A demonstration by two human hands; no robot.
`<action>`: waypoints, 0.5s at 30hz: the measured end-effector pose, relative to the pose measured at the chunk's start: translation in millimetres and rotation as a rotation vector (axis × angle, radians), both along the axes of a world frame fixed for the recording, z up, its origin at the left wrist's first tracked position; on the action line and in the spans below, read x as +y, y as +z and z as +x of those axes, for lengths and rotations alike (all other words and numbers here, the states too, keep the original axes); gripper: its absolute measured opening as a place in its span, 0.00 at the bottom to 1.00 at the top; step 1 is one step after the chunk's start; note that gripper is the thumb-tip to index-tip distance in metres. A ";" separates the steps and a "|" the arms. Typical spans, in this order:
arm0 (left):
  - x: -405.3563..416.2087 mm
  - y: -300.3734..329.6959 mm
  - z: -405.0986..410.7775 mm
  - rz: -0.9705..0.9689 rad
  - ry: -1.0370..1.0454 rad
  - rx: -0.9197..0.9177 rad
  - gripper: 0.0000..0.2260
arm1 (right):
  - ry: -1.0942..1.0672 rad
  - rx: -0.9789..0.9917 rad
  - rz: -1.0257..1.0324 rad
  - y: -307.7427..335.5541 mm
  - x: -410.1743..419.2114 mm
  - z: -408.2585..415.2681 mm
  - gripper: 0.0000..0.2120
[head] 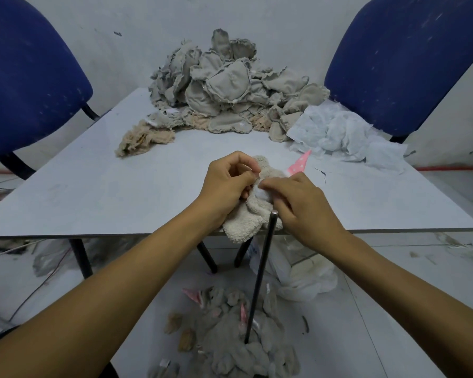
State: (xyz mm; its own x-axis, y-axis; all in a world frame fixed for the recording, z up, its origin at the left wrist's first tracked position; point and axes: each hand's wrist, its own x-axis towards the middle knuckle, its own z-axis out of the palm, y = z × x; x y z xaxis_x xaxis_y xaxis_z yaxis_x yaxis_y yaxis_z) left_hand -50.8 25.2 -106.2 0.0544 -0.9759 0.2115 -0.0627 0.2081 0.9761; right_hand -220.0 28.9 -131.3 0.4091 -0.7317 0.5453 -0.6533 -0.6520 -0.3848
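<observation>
At the near edge of the table [120,192], my left hand [227,184] is curled, thumb and fingertips pinching the rim of the opening in the plush skin [253,214] to keep it spread. My right hand [303,205] sits just to the right of it, thumb and forefinger pinching a tuft of white stuffing [261,191] at that opening. Its lower fingers are curled against the top end of the metal rod [260,276] (how firmly they clamp it I cannot tell). The opening lies between my two hands, and the right is the nearer one to the tuft, so I judge the push goes leftward and away from me into the skin. The skin's long axis runs from its near end, drooping over the table edge, up to the pink spotted ear [299,163] poking out far right. The rod hangs almost straight down, its tip among the heap of plush pieces [230,339] on the floor, so it would have to swing up to follow the stuffing in. Farther off, a mound of grey skins [224,85] fills the far side of the table, with loose white wadding [344,135] at the far right, a beige scrap [145,140] at the far left, and a blue chair [28,72] beyond.
</observation>
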 end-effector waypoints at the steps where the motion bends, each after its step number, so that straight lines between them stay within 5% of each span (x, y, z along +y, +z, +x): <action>1: 0.2 -0.4 -0.1 -0.016 0.003 -0.012 0.11 | -0.005 0.060 -0.019 0.3 0.2 1.6 0.17; 10: 1.0 -6.0 -1.5 -0.053 0.009 -0.076 0.13 | -0.182 0.204 -0.014 3.3 3.2 14.0 0.09; 15: 2.6 -8.1 -2.3 -0.071 0.057 -0.096 0.13 | -0.082 -0.048 -0.015 3.6 7.2 5.8 0.18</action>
